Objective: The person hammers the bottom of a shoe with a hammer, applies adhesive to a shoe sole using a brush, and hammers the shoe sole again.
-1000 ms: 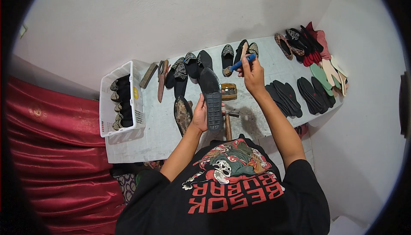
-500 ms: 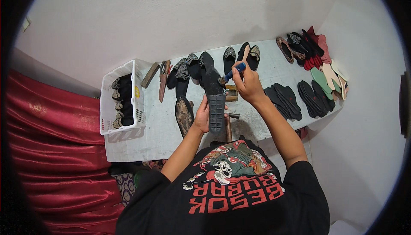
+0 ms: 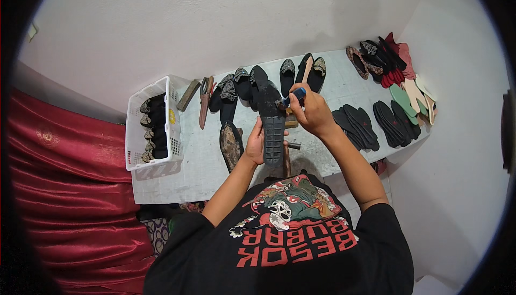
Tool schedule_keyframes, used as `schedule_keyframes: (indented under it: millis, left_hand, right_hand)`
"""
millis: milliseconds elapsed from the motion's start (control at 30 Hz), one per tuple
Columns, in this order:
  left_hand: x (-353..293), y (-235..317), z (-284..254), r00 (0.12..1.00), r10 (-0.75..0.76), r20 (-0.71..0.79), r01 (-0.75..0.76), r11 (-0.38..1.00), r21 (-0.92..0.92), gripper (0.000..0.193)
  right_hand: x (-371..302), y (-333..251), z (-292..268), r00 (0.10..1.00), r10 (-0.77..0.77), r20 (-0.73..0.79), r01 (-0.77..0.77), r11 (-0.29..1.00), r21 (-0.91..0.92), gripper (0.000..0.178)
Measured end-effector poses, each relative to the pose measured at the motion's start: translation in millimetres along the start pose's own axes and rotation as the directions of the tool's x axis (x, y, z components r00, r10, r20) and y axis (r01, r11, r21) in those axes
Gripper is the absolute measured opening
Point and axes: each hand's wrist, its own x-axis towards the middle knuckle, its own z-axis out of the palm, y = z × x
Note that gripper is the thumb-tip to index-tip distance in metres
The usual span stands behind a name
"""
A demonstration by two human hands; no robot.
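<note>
My left hand [image 3: 255, 147] is closed around the heel end of a black shoe sole [image 3: 274, 134], which has a grid-patterned heel and a smoother, smeared front half. The sole lies lengthwise, toe end away from me. In my right hand [image 3: 316, 113] is a blue-handled brush [image 3: 296, 96]; its dark tip touches the sole's middle, just above the grid. Partly behind my right hand sits a small yellowish container [image 3: 291, 123]. Left of my left hand lies a worn, brown-stained shoe-shaped piece [image 3: 231, 143]. A hammer [image 3: 293, 145] shows beside the heel, its handle partly hidden.
Several black patterned shoes [image 3: 228, 92] line the table's [image 3: 196, 158] far side. A white basket [image 3: 174, 128] of shoes stands left, near scissors [image 3: 204, 104] and a grey block [image 3: 188, 95]. Stacked black insoles [image 3: 357, 126], green insoles [image 3: 400, 99] and other shoes [image 3: 357, 61] occupy the right.
My right hand and the brush have shifted slightly toward me along the sole, and the brush handle is tilted differently. My left hand keeps its hold on the sole.
</note>
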Motion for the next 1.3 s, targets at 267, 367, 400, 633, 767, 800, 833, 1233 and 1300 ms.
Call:
schedule_keyframes:
  millis: [267,367,400,633,767,800,833,1233,1300]
  left_hand:
    - [1.3,5.7,-5.4,1.000,0.009,-0.007,-0.009,1.000,0.029,0.073]
    - [3.0,1.8,-2.3,0.999,-0.015,0.032,0.014,0.999,0.035,0.073]
    - [3.8,0.6,1.6,0.999,-0.018,0.033,0.017,0.999,0.035,0.073]
    - [-3.3,6.0,-23.7,0.982,0.149,0.116,-0.143,0.988,-0.065,0.065]
    - [-14.0,6.2,-13.1,0.973,0.228,0.015,-0.226,0.970,-0.085,0.060]
    - [-16.7,5.1,-16.8,0.972,0.236,0.022,-0.232,0.968,-0.098,0.060]
    - [-18.1,4.4,-19.4,0.970,0.242,0.031,-0.238,0.965,-0.112,0.061]
    - [-24.7,3.9,-23.0,0.974,0.228,0.002,-0.226,0.964,-0.139,0.061]
    - [-22.3,2.6,-21.1,0.972,0.235,0.006,-0.233,0.964,-0.128,0.061]
  right_hand:
    - [-7.6,-9.1,3.3,0.999,0.012,0.034,-0.013,1.000,0.028,0.017]
    - [1.5,-8.6,1.1,0.997,0.081,-0.014,-0.080,0.995,0.061,0.014]
    - [0.5,-7.6,1.9,0.995,0.095,-0.011,-0.094,0.992,0.086,0.014]
    - [-8.1,33.1,23.2,0.922,0.348,-0.170,-0.290,0.912,0.290,0.016]
    - [-51.9,124.2,56.0,0.825,0.560,-0.075,-0.536,0.817,0.212,0.024]
    - [-65.1,134.8,65.3,0.797,0.603,-0.036,-0.593,0.793,0.142,0.027]
    - [-75.3,139.8,72.4,0.798,0.602,-0.027,-0.593,0.793,0.142,0.027]
    - [-124.8,182.1,105.2,0.774,0.632,0.035,-0.628,0.774,-0.073,0.028]
    - [-131.4,183.3,102.3,0.781,0.624,0.012,-0.624,0.781,-0.041,0.028]
